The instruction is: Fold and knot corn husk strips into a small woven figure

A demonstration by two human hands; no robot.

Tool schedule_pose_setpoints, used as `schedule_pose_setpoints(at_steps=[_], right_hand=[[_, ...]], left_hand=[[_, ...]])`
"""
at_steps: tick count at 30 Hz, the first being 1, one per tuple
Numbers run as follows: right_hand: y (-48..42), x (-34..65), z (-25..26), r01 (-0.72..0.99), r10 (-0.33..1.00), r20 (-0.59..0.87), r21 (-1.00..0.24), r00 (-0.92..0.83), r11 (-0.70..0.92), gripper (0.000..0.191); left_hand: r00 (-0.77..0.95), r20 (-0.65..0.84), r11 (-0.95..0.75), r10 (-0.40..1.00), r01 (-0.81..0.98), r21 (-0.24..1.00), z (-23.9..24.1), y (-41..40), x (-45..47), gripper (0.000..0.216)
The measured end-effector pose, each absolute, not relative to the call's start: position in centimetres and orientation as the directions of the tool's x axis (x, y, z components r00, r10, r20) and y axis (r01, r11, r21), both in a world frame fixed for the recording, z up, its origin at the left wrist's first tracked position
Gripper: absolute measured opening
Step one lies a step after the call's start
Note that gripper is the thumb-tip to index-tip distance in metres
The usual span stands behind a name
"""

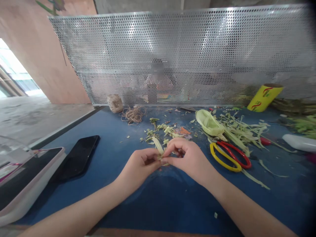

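Observation:
In the middle of the blue table, both hands meet over a pale green strip of leaf, perhaps corn husk. My left hand pinches its lower end between thumb and forefinger. My right hand pinches the same spot from the other side, fingers curled. The fingertips cover the lower part of the strip. Just beyond the hands lie small knotted pale green pieces among leaf scraps. Scissors with one yellow and one red handle lie right of my right hand, their blades hidden under husk strips.
A cupped pale green husk and shredded strips lie right. Tangled twine sits back left beside a whitish roll. A black phone and a tablet are left. A yellow roll stands before the perforated metal screen.

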State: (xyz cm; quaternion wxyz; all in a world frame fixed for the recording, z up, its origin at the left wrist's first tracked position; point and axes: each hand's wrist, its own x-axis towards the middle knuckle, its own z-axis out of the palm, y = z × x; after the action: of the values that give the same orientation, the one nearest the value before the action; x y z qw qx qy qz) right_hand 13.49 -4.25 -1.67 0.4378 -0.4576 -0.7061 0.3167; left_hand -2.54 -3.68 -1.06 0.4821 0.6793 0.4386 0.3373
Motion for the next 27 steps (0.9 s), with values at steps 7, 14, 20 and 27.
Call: schedule_pose_setpoints(at_steps=[7, 14, 20, 27], right_hand=[[-4.0, 13.8, -1.3, 0.173, 0.967, 0.112, -0.973, -0.228, 0.154, 0.022], [-3.5, 14.2, -1.7, -0.002, 0.939, 0.185, -0.981, -0.291, 0.193, 0.034], [-4.3, 14.4, -1.0, 0.345, 0.885, 0.358, -0.824, -0.299, 0.45, 0.014], [-4.8, 14.8, -0.1, 0.276, 0.617, 0.611, -0.562, -0.496, 0.779, 0.018]], left_hand=[[0.444, 0.088, -0.277, 0.892, 0.38, 0.882, -0.7, -4.1, -2.7, 0.019], [0.516, -0.015, -0.173, 0.856, 0.315, 0.933, -0.2, -4.0, -2.7, 0.025], [0.488, -0.02, -0.162, 0.873, 0.329, 0.93, -0.1, -4.3, -2.7, 0.023], [0.502, -0.018, -0.131, 0.865, 0.26, 0.957, -0.1, -4.2, -2.9, 0.021]])
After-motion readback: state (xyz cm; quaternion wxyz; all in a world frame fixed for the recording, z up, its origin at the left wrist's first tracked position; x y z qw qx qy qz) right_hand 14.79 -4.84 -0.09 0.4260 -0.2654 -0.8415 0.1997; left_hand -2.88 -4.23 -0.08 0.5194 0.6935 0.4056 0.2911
